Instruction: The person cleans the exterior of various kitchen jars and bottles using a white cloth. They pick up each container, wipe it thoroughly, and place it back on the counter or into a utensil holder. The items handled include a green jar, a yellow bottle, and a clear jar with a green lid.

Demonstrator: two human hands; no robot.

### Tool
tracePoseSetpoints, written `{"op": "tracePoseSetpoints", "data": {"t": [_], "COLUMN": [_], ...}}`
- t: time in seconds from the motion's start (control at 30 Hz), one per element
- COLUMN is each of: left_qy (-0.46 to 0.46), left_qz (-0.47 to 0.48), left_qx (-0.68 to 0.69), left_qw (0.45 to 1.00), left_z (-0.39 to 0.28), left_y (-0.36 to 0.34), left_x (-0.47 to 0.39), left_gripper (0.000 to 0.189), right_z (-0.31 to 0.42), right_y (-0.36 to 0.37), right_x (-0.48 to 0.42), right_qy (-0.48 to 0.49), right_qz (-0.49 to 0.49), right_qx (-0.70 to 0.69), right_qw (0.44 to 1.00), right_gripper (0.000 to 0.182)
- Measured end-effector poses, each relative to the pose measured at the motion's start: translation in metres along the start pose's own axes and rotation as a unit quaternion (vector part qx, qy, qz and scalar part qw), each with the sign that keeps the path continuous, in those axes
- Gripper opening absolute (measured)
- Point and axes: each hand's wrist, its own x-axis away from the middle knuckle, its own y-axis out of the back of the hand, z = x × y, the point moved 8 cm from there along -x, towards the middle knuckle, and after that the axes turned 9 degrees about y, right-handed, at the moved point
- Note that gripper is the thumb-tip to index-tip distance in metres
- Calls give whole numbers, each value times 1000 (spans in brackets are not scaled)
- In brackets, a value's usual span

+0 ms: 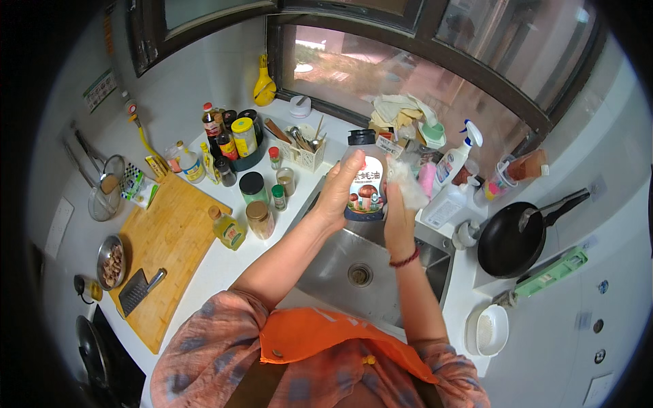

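Note:
Above the sink [326, 265] I hold a squeeze bottle of sauce [366, 178] with a dark flip-top cap and mushrooms pictured on its label. My left hand [339, 194] is wrapped around its left side, thumb on the front. Against the bottle's right side, my right hand [399, 219] presses a crumpled white cloth or paper towel [408, 183]. The bottle stands roughly upright, and its back is hidden. To the left on the counter are a brown-lidded jar [260, 220], a green-capped shaker [279, 198], a dark-lidded jar [253, 188] and a yellow oil bottle [228, 228].
A cutting board [173, 245] at left bears a cleaver [139, 290] and a metal bowl [111, 262] of meat pieces. Sauce bottles fill a dark caddy [250, 162]. Right of the sink are a spray bottle [454, 158], a frying pan [511, 239] and a white basin [492, 331].

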Motion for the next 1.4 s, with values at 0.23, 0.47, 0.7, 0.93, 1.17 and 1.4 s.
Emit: {"op": "tracePoseSetpoints", "data": {"t": [0.23,0.47,0.7,0.93,1.17,1.4], "left_qy": [-65,-57,-38,-27,0,-61], "left_qz": [-65,-116,-46,-23,-15,-70], "left_qx": [76,235,185,149,135,-73], "left_qw": [993,963,981,988,991,993], "left_z": [0,-2,4,6,61,40], "left_y": [17,35,11,24,17,26], "left_x": [-12,-27,-19,-20,-15,7], "left_gripper": [50,46,44,51,57,40], "right_z": [7,22,1,17,26,-53], "right_y": [-9,-14,9,13,-32,-6], "right_x": [38,44,12,4,17,41], "right_qy": [-127,-52,45,102,136,-235], "right_qz": [-41,-56,-104,27,150,-31], "right_qx": [77,-4,28,179,305,-212], "right_qw": [988,997,993,978,931,948], "right_gripper": [33,18,7,22,58,46]}}
